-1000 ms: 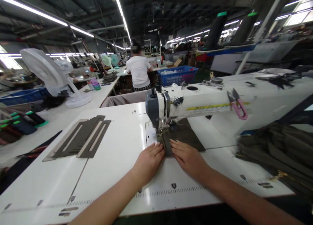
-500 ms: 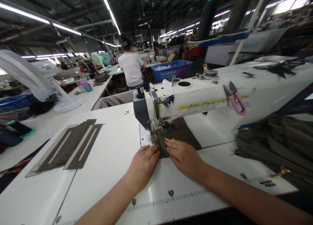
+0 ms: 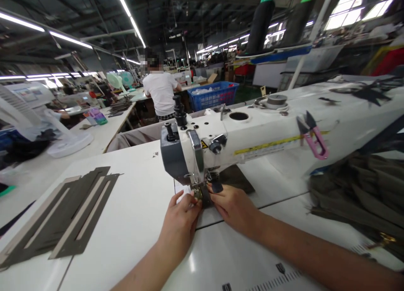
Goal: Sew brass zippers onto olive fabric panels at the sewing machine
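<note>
A white sewing machine (image 3: 265, 129) stands before me, its needle and presser foot area (image 3: 198, 189) low at the left end of the arm. An olive-dark fabric piece (image 3: 206, 197) lies under the foot and runs back beneath the machine. My left hand (image 3: 179, 217) is closed at the fabric's near left edge, fingertips bent against it beside the foot. Closed on the right side of the strip is my right hand (image 3: 235, 204), its fingertips partly hidden by a small dark part near the needle. The exact fingertip grip is hard to make out.
Stacked olive fabric panels with light strips (image 3: 72, 217) lie on the table's left. Bunched dark cloth (image 3: 356, 190) is at the right. Pink thread snips (image 3: 315, 141) hang on the machine arm. Behind are a fan (image 3: 69, 141), a blue basket (image 3: 214, 94) and a person in white (image 3: 160, 91).
The view has shifted closer to the machine. My left fingers have bent in from lying flat, and both hands have moved up nearer the presser foot. Less of the strip shows in front.
</note>
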`<move>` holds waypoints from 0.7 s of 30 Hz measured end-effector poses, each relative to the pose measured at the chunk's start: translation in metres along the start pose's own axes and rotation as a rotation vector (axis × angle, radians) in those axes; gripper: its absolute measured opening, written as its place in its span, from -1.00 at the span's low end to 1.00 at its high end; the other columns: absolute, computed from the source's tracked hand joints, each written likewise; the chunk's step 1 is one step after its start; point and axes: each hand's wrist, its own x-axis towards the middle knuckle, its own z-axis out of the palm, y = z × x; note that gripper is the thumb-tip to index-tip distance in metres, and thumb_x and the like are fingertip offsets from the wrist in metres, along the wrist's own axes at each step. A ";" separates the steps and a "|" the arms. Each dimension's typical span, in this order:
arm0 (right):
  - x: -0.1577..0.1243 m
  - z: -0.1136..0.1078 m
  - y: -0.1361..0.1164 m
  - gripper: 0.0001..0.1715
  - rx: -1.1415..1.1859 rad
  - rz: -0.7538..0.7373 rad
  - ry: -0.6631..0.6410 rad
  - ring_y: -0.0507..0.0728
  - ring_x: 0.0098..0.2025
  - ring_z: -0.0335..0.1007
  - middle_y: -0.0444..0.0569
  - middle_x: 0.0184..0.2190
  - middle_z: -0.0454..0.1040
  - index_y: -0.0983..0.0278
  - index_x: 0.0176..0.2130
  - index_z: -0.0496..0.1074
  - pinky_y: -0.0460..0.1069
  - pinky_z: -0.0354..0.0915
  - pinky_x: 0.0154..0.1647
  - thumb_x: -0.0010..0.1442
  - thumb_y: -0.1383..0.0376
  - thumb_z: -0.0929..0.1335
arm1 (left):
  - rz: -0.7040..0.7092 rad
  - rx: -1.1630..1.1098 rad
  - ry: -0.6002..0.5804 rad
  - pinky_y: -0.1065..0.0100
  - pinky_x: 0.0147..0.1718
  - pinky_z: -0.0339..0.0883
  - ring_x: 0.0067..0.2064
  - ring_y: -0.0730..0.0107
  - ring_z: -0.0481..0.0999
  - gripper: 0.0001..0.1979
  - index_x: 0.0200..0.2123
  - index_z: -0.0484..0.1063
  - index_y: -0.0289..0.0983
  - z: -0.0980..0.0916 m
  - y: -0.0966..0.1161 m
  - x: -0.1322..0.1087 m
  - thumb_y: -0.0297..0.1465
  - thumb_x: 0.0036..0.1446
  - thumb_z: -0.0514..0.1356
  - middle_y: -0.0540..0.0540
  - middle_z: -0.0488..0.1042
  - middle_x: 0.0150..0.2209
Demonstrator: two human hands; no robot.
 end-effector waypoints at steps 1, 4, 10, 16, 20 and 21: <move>0.002 0.001 0.001 -0.73 -0.009 0.000 0.012 0.11 -0.14 0.39 0.05 -0.22 0.49 0.30 -0.36 0.44 -0.02 0.31 -0.09 0.11 0.50 0.20 | -0.002 -0.001 0.007 0.11 -0.06 0.33 -0.16 0.27 0.45 -0.78 -0.26 0.41 -0.29 0.001 -0.002 0.001 -0.54 0.18 -0.02 -0.14 0.45 -0.31; 0.007 0.002 0.005 -0.73 -0.038 -0.013 0.041 0.10 -0.24 0.41 0.06 -0.33 0.50 0.31 -0.42 0.42 -0.06 0.33 -0.21 0.11 0.49 0.18 | -0.012 -0.020 0.026 0.19 -0.14 0.39 -0.16 0.25 0.43 -0.80 -0.29 0.42 -0.29 0.005 -0.008 0.004 -0.53 0.19 -0.01 -0.15 0.42 -0.30; 0.012 0.005 0.008 -0.71 -0.090 -0.020 0.067 0.08 -0.38 0.37 0.00 -0.46 0.46 0.29 -0.48 0.40 -0.07 0.30 -0.31 0.10 0.47 0.17 | -0.044 -0.033 0.056 0.25 -0.21 0.41 -0.25 0.31 0.42 -0.80 -0.32 0.41 -0.28 0.009 -0.012 0.008 -0.50 0.20 0.00 -0.12 0.40 -0.34; 0.011 0.008 0.011 -0.67 -0.123 -0.028 0.056 0.08 -0.45 0.34 -0.03 -0.59 0.40 0.27 -0.53 0.38 -0.08 0.26 -0.35 0.09 0.48 0.15 | -0.060 -0.029 0.080 0.21 -0.15 0.38 -0.27 0.33 0.42 -0.81 -0.35 0.41 -0.29 0.011 -0.011 0.009 -0.51 0.19 0.01 -0.10 0.40 -0.37; 0.011 0.011 0.013 -0.69 -0.107 -0.012 0.061 0.08 -0.48 0.32 -0.04 -0.60 0.39 0.29 -0.52 0.40 -0.08 0.25 -0.36 0.08 0.48 0.16 | -0.076 -0.032 0.080 0.19 -0.15 0.38 -0.27 0.34 0.42 -0.80 -0.35 0.42 -0.29 0.011 -0.010 0.010 -0.51 0.20 0.00 -0.10 0.41 -0.38; 0.011 0.012 0.014 -0.70 -0.101 -0.014 0.074 0.08 -0.48 0.32 -0.04 -0.59 0.40 0.30 -0.52 0.40 -0.08 0.25 -0.38 0.08 0.48 0.16 | -0.076 -0.033 0.079 0.19 -0.16 0.38 -0.27 0.33 0.42 -0.80 -0.35 0.43 -0.29 0.011 -0.010 0.011 -0.51 0.20 0.01 -0.10 0.40 -0.38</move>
